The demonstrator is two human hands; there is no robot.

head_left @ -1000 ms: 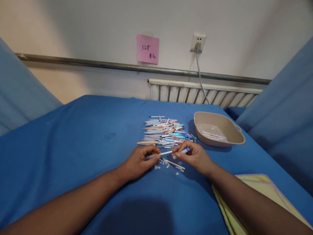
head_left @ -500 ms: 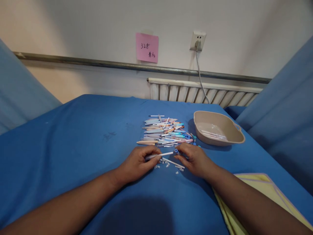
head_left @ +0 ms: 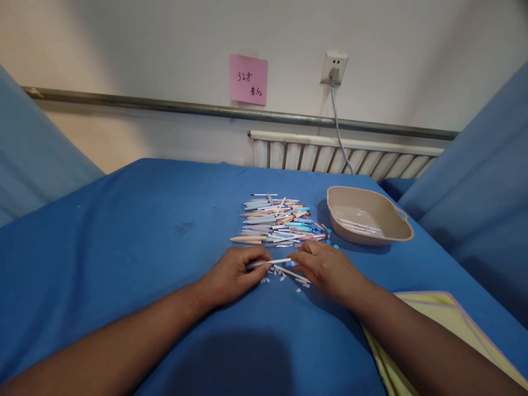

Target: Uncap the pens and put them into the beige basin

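Observation:
My left hand (head_left: 236,276) is closed on a greyish pen barrel (head_left: 256,265) and a thin white pen refill (head_left: 281,260), which points right out of the fingers. Between the fingertips of my right hand (head_left: 330,270) sits a small blue pen part (head_left: 292,264), at the refill's free end; whether the two touch I cannot tell. Below the hands lie loose white sticks (head_left: 292,274) and several small whitish bits (head_left: 282,277). Just beyond them spreads a pile of pen parts (head_left: 272,220), with barrels, white refills and blue, teal and orange pieces.
A beige plastic basin (head_left: 355,201) with a few clear-looking pens stands right of the pile. The blue cloth (head_left: 124,231) covers the table. A yellow cloth (head_left: 437,313) lies under my right forearm. Behind are a metal rail (head_left: 165,107), a radiator (head_left: 322,148) and a plugged socket (head_left: 335,67).
My right hand has turned, so the blue part shows side-on instead of its round end, slightly further left and lower. My left hand has hardly moved.

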